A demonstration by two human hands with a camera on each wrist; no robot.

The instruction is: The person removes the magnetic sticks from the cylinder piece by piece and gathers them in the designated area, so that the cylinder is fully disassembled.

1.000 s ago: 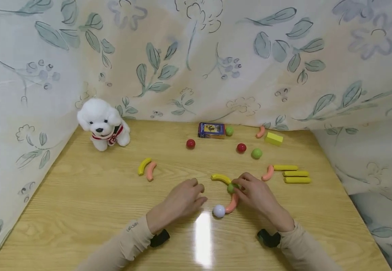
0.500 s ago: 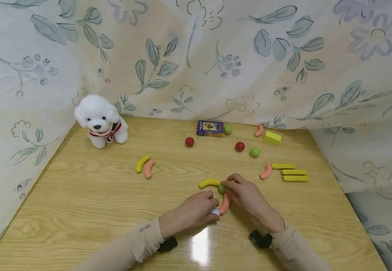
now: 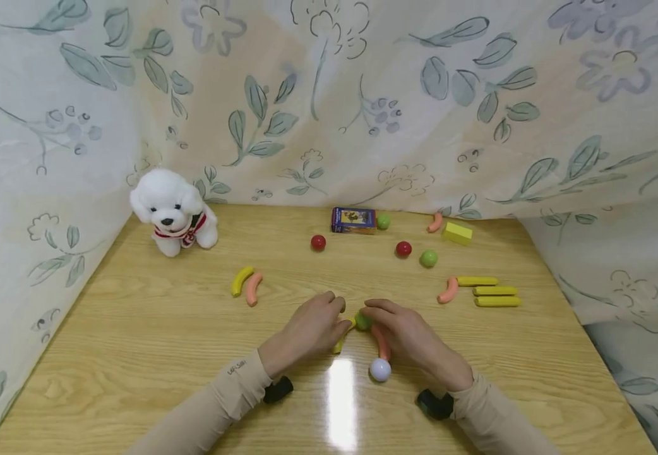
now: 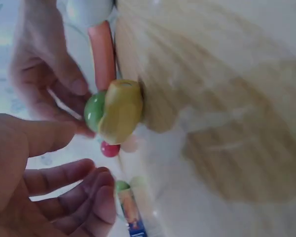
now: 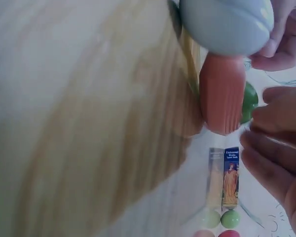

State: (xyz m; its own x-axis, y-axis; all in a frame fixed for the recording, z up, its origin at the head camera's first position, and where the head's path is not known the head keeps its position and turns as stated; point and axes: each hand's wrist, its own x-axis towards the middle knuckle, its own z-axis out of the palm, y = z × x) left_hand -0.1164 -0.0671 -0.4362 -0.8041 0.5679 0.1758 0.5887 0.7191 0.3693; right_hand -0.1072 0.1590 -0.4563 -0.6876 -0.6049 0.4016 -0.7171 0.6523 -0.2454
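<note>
My left hand (image 3: 308,333) is beside a yellow curved stick (image 3: 338,346), thumb apart from the loosely bent fingers and nothing between them in the left wrist view. A green ball (image 3: 362,321) sits at the stick's far end. The right hand (image 3: 415,336) reaches over this ball, its fingers mostly straight and fingertips right at the ball. From the green ball a pink curved stick (image 3: 382,346) runs toward me, with a white ball (image 3: 380,370) at its near end. Part of the yellow stick is hidden by the left hand in the head view.
A yellow and a pink curved stick (image 3: 254,289) lie at left, near a white plush dog (image 3: 170,212). Behind are red balls (image 3: 403,249), green balls (image 3: 429,258), a card box (image 3: 354,220) and a yellow block (image 3: 457,233). Several straight yellow sticks (image 3: 497,302) lie at right.
The left hand came to the white ball, then left it for the yellow stick. That stick now points toward me instead of left. The green ball has shifted left; the right fingers have straightened.
</note>
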